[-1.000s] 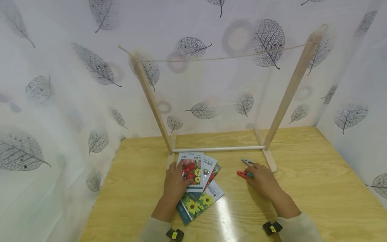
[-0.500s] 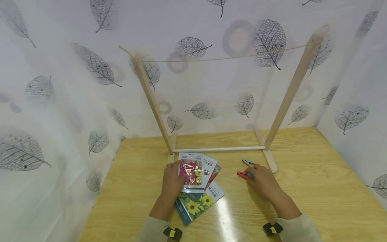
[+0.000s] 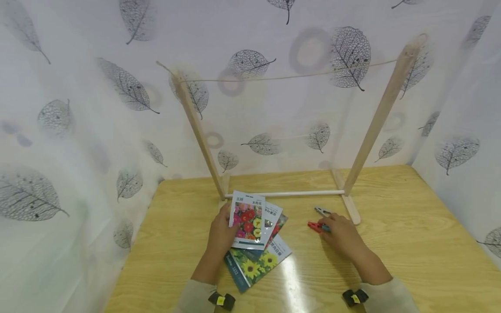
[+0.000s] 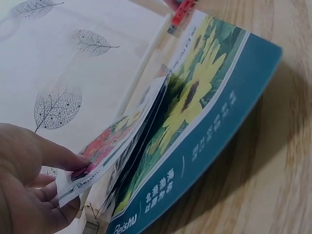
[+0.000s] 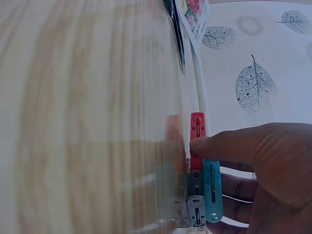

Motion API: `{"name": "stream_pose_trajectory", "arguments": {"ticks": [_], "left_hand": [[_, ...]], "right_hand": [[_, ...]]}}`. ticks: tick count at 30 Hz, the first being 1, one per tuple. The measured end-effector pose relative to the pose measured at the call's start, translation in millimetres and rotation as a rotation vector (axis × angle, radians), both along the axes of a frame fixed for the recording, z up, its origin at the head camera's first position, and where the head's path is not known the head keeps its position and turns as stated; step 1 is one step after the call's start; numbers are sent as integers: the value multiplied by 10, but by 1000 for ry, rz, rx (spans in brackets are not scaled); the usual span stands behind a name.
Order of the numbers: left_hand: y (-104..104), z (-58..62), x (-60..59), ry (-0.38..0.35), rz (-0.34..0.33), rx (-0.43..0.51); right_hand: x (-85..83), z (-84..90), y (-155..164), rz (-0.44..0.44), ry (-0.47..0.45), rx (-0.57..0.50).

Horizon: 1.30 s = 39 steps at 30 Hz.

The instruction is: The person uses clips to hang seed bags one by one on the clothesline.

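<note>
My left hand (image 3: pixel 221 232) pinches the left edge of a seed packet (image 3: pixel 248 221) with red, pink and yellow flowers, thumb on its front. In the left wrist view this packet is tilted up off the others. Beneath it, a white-topped packet (image 3: pixel 274 214) and a sunflower packet (image 3: pixel 252 268) lie fanned out. My right hand (image 3: pixel 344 237) is at the clothespins, its thumb on the red clothespin (image 5: pixel 197 131) and curled fingers behind the teal clothespin (image 5: pixel 213 190). A grey clothespin (image 3: pixel 322 211) lies just beyond the fingertips.
Behind the packets stands a wooden frame with a left post (image 3: pixel 197 134), a right post (image 3: pixel 379 124) and a white bottom rod (image 3: pixel 297 193). A thin string (image 3: pixel 289 77) spans the post tops. Leaf-patterned sheeting (image 3: pixel 274 111) surrounds the wood-grain table (image 3: pixel 422 243).
My left hand has shifted from lying over the top packet to gripping its left edge, and the packet has risen and tilted slightly. The right hand stays at the clothespins.
</note>
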<state>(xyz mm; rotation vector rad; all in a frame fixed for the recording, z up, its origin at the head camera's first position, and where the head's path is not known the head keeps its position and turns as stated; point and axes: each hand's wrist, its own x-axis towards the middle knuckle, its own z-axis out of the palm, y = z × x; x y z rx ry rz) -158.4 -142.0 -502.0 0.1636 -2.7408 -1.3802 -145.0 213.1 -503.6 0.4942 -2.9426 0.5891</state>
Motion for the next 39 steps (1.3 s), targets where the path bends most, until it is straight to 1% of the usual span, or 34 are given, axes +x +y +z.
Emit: {"name": "stream_pose_trajectory", "arguments": {"ticks": [6,10,14,17,20,25,28,32,39], "left_hand": [[-15,46,2,-59,22,34],[-26,64,-8,-109,15,74],[-37,87,-3,-118,-5,124],[-43,101,2,-118,-11,156],[-46,107,0,-129,-6,167],[-55,127,0,-162,-17,192],[-71,154,8,-183,-28,223],[-93,191,13,-194,-38,259],[-92,242,26,-174,-31,289]], "right_hand": [[7,10,1,-1,5,-16],[5,28,3,2,17,-29],[-10,42,-5,14,44,-66],[-21,45,-11,12,44,-94],[-22,50,-13,8,36,-119],[-13,51,-10,12,35,-168],[-8,57,-14,32,59,-196],[-4,78,-28,62,111,-231],[-18,101,-27,113,211,-272]]}}
